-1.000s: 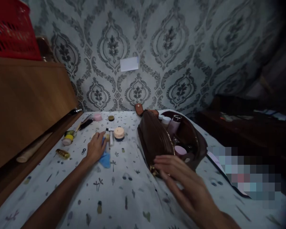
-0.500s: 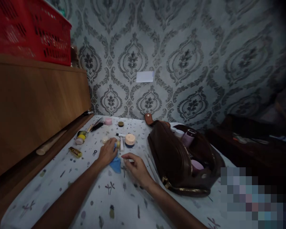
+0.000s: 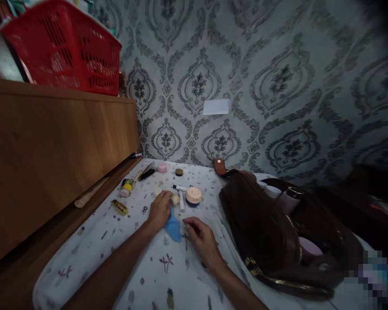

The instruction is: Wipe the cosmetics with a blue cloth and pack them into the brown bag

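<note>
My left hand (image 3: 161, 210) has its fingers curled over a blue cloth (image 3: 173, 227), whose loose end hangs out toward me on the sheet. Right at its fingertips is a small pale-yellow item (image 3: 175, 199); whether they touch it is hard to tell. My right hand (image 3: 203, 241) hovers just right of the cloth, fingers loosely bent, thumb and forefinger slightly apart, with nothing visible in it. Beyond the hands lie a white tube (image 3: 181, 201), another slim white tube with a dark end (image 3: 180, 188), and a round jar with a peach lid (image 3: 193, 196).
A brown bag (image 3: 255, 224) stands unzipped on the right, containers inside. On the left lie a gold bottle (image 3: 120, 207), a yellow-banded jar (image 3: 126, 188) and a black brush-like item (image 3: 146, 174). A wooden cabinet (image 3: 61, 142) carrying a red basket (image 3: 71, 51) borders the left.
The view has turned left, so everything sits farther right in the picture. More of the blue cloth shows below my left hand. My right hand stays beside it.
</note>
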A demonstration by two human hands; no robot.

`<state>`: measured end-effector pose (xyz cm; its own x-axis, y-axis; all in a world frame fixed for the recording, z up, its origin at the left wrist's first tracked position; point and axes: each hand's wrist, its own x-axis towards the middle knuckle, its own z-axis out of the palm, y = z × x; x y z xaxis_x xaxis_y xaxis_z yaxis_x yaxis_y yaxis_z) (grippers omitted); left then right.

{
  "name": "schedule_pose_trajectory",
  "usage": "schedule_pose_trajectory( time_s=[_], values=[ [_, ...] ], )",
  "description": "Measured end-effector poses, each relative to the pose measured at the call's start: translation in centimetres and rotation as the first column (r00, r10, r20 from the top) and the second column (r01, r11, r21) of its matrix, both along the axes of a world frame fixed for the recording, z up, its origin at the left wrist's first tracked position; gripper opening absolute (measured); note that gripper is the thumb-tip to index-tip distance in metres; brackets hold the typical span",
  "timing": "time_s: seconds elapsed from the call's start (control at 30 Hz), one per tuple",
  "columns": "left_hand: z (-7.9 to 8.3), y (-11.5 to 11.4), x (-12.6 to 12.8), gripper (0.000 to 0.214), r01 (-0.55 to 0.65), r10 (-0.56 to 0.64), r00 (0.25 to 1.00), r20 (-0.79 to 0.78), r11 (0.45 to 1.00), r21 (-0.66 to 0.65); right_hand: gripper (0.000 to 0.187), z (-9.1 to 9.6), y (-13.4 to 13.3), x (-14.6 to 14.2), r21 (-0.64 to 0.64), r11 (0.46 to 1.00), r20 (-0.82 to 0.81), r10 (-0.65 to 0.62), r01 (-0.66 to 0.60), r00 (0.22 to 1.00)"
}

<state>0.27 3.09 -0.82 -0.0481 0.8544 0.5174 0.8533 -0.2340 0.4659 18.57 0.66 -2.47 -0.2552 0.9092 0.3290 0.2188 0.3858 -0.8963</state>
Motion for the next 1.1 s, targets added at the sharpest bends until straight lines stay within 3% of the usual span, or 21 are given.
schedule_pose_trajectory(
  time_s=[0.2, 0.5, 0.67, 0.87, 1.0, 1.1],
  values=[
    [0.5, 0.6, -1.6, 0.038, -0.074, 0.072, 0.997, 0.042, 0.996, 0.048, 0.031, 0.4, -0.2, 0.0, 0.025, 1.0, 0.026, 0.002, -0.003, 1.0],
    [2.0, 4.5, -7.4, 0.039, -0.264, 0.265, 0.963, -0.049, 0.964, 0.013, 0.024, 0.7, -0.2, 0.1, 0.037, 0.999, 0.051, 0.004, -0.006, 0.999],
    [3.3, 8.3, -7.6, 0.047, -0.216, 0.197, 0.951, -0.24, 0.975, -0.052, 0.023, 0.7, -0.4, 0.1, 0.065, 0.998, 0.041, -0.005, 0.002, 0.999],
    [5.4, 14.6, -6.8, 0.062, -0.193, 0.116, 0.906, -0.408, 0.969, -0.155, 0.023, 1.1, -0.8, 0.2, 0.038, 0.999, 0.063, -0.03, 0.028, 0.998],
    [5.6, 17.7, -6.9, 0.05, -0.231, 0.11, 0.882, -0.459, 0.949, -0.215, 0.024, 1.3, -0.7, 0.4, 0.025, 0.999, 0.078, -0.034, 0.032, 0.996],
    [5.4, 18.5, -7.1, 0.037, -0.21, 0.066, 0.872, -0.485, 0.946, -0.248, 0.025, 1.2, -0.6, 0.4, 0.018, 0.999, 0.076, -0.049, 0.047, 0.996]
  ],
)
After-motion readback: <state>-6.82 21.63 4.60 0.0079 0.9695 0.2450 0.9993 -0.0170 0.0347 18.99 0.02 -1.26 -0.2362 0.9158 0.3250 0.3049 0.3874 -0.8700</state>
